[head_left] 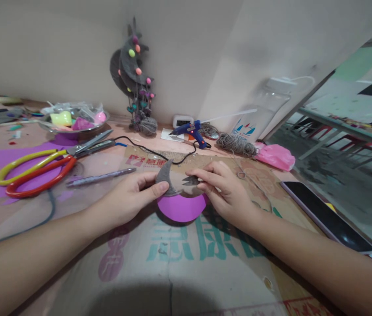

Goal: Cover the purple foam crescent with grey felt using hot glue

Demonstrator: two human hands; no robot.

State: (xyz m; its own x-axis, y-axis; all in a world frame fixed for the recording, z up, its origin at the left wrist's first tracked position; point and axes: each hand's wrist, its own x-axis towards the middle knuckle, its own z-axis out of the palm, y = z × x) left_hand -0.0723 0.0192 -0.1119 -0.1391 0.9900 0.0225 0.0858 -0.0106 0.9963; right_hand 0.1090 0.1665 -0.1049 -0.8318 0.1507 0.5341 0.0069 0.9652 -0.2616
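Above the cardboard, my left hand (141, 191) grips a cardboard piece whose left end is a grey crescent (167, 177), thumb on its front. My right hand (223, 188) pinches a small dark grey pointed piece (191, 180) between thumb and fingers, over the right side of the bare cardboard. Whether the right fingers also hold the cardboard's edge, I cannot tell. Directly below both hands shows a rounded purple piece of paper (182, 208); whether it is joined to the cardboard is hidden.
Scissors (69, 153) with yellow and red handles and a pen (102, 177) lie left. Behind are a blue glue gun (191, 129), grey yarn (235, 145) and a decorated grey moon (130, 66). A phone (327, 215) lies right; a bottle (265, 107) stands behind it. Printed cardboard (133, 272) covers the table.
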